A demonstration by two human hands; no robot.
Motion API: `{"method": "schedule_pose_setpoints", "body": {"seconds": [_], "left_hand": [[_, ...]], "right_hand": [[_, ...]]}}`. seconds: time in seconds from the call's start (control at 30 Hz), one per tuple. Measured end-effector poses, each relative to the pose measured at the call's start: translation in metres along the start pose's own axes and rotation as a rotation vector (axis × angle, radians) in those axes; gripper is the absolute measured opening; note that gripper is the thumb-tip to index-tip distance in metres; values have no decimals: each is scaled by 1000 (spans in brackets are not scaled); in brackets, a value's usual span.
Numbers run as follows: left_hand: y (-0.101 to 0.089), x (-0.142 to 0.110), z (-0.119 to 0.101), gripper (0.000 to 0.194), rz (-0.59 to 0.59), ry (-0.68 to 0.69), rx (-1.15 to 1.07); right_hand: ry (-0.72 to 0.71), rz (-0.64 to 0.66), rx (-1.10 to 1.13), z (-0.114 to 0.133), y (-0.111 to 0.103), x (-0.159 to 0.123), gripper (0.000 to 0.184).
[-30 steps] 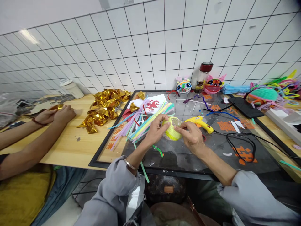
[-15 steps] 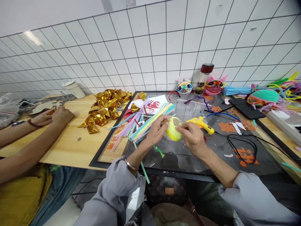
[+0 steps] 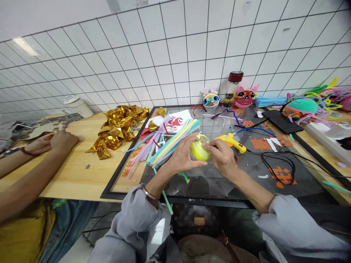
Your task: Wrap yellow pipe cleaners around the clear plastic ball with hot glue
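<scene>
Both my hands hold a small clear round cup wound with yellow-green pipe cleaner point(image 3: 199, 149) just above the glass-topped board point(image 3: 219, 182). My left hand point(image 3: 182, 157) cradles it from the left, fingers curled round its side. My right hand point(image 3: 223, 157) pinches its right rim with thumb and fingers. A fan of pastel pipe cleaners point(image 3: 164, 140) lies just left of my hands. A yellow glue gun point(image 3: 231, 140) rests right behind my right hand, its black cord point(image 3: 276, 162) looping to the right.
Crumpled gold foil point(image 3: 117, 124) lies on the wooden table point(image 3: 76, 171). Another person's hands point(image 3: 52, 142) work at the far left. Painted masks point(image 3: 244, 96), a red-capped jar point(image 3: 232, 87), a black phone point(image 3: 279, 122) and a heap of pipe cleaners point(image 3: 315, 104) line the back and right.
The cup has turned a little between my hands and my left fingers have shifted lower round it. The other person's hands have slid slightly left. The view has swung slightly.
</scene>
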State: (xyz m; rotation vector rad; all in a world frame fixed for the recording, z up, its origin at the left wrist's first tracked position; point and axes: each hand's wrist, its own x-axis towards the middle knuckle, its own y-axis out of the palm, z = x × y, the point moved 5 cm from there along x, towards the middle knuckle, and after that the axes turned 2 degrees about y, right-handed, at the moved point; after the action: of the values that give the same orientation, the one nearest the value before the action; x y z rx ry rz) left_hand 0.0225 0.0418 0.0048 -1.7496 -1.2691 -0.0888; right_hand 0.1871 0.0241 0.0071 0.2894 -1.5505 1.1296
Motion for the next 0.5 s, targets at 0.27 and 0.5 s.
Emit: {"method": "schedule_pose_setpoints", "body": {"seconds": [0.27, 0.5], "left_hand": [[9, -4, 2, 92, -2, 63, 134], [16, -3, 7, 97, -28, 29, 218]], "right_hand": [[40, -2, 1, -2, 1, 0, 32], [42, -19, 3, -2, 1, 2, 32]]}}
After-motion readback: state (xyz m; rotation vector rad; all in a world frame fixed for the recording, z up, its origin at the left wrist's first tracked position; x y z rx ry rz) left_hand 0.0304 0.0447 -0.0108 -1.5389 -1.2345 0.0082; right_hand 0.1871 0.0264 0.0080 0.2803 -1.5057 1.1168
